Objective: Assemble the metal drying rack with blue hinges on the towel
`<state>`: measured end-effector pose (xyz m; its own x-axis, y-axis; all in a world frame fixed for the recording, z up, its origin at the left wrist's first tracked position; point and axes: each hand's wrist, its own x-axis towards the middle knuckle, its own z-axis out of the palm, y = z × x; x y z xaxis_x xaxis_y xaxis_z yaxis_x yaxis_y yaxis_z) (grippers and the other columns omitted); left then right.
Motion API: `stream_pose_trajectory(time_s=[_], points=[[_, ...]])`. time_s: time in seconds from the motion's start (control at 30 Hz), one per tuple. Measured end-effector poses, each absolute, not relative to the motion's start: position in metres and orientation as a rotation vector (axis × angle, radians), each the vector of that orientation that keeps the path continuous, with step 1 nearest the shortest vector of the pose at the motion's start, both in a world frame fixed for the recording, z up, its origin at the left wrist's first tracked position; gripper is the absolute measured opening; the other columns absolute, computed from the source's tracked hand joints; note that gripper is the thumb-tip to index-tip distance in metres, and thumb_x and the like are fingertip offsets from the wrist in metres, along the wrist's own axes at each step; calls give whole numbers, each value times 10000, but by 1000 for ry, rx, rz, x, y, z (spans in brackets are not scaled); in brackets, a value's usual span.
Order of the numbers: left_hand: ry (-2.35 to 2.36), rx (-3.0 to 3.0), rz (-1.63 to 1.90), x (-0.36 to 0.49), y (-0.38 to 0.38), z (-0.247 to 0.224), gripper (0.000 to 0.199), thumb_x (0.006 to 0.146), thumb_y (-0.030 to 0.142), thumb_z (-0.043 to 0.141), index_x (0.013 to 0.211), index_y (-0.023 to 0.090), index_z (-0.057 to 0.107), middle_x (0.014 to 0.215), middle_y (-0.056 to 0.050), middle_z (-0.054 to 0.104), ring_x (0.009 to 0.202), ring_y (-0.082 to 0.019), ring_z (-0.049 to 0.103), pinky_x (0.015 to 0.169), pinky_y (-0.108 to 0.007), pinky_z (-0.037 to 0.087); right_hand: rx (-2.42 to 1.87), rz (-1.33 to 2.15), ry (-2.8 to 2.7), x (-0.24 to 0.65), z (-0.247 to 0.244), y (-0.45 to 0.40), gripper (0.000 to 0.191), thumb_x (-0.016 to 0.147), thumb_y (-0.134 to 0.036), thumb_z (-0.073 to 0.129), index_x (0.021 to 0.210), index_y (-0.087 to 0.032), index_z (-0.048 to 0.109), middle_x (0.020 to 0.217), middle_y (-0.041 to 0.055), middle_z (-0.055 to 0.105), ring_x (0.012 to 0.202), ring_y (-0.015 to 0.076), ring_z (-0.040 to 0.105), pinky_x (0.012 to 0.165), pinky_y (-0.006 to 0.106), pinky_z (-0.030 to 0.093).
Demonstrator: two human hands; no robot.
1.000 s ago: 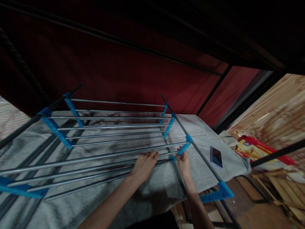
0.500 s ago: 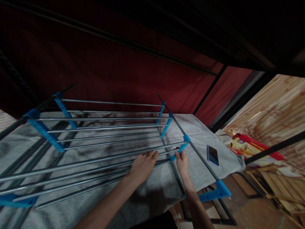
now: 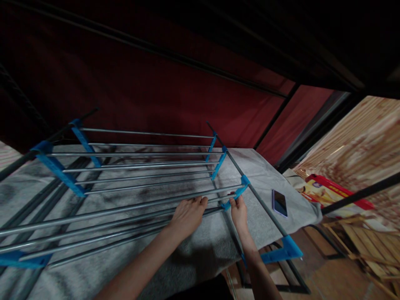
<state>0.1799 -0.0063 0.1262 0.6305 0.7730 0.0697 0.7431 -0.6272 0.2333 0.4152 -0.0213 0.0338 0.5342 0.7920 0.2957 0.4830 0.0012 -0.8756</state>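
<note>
A rack of grey metal tubes [image 3: 125, 209] joined by blue plastic brackets lies across the table. My left hand [image 3: 189, 213] is closed around one of the near tubes, a short way from its right end. At that end my right hand [image 3: 238, 210] pinches the blue bracket [image 3: 240, 191], thumb and fingers on its lower part. The bracket hangs from a long side pole [image 3: 264, 205]. Farther back, several thin tubes span between other blue brackets [image 3: 64, 173]. Another blue bracket [image 3: 288, 248] sits at the near right end of the side pole.
A grey cloth [image 3: 259, 171] covers the table. A phone [image 3: 279, 203] lies on it to the right. Beyond the table's right edge are a red and yellow box [image 3: 336, 191] and wooden slatted furniture [image 3: 364, 246]. A dark red curtain [image 3: 150, 91] hangs behind.
Both hands keep their places on the tube and the bracket. The far left part of the rack and the near tubes' left ends sit slightly higher in view.
</note>
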Motion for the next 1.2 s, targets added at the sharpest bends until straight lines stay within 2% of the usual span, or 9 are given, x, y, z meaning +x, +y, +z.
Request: stream_pose_trajectory(time_s=[0.13,0.23,0.3,0.47,0.6,0.93,1.1,1.2], points=[[1272,2694,304,181,-9,126,369,988,117,362,1238,196,620,1138,-102,738,977,-253,722,805,-376,528,-1619,369,-1101,415,34,-22,316,863,-471,545,1027,-222,648,973,79,733,959,264,654,892,393,495],[1337,2706,353,179,-15,128,372,1021,237,430,1365,197,568,1198,-116,723,1045,-266,702,855,-388,530,-1602,379,-1096,416,34,-22,341,858,-461,550,1071,-213,651,1053,95,734,1022,271,652,935,413,491],[1412,2713,376,174,-20,128,381,1015,289,486,1377,203,567,1194,-115,723,1074,-277,688,883,-397,525,-1592,394,-1086,416,33,-21,341,851,-454,558,1072,-212,652,1071,98,736,1021,272,655,949,424,492],[1529,2735,363,159,-23,124,252,1020,276,481,1168,188,664,1041,-100,741,994,-278,700,857,-408,530,-1616,404,-1073,416,31,-21,330,847,-467,564,1042,-215,648,1041,95,736,991,276,656,945,430,493],[1491,2756,330,158,-19,118,245,1033,218,421,1009,176,661,970,-92,734,938,-258,710,817,-382,534,-1646,383,-1069,416,32,-21,354,848,-486,561,1038,-201,651,1029,105,736,971,280,652,917,421,496],[1434,2759,329,158,-14,120,231,1036,224,417,965,171,630,908,-90,730,895,-247,716,776,-352,513,-1667,357,-1099,416,34,-22,340,858,-502,536,1019,-221,640,982,99,730,915,281,655,875,426,506],[1455,2765,353,161,-15,113,243,1045,239,392,994,167,618,901,-89,721,877,-238,703,761,-348,499,-1639,393,-1124,419,32,-21,439,833,-559,542,1079,-209,641,1056,122,726,991,290,655,897,430,502],[1456,2767,372,163,-21,112,253,1048,281,395,1028,166,620,920,-83,715,872,-227,686,747,-344,485,-1686,381,-1110,426,27,-24,487,789,-614,559,1043,-209,645,1017,131,726,989,315,661,888,450,501]])
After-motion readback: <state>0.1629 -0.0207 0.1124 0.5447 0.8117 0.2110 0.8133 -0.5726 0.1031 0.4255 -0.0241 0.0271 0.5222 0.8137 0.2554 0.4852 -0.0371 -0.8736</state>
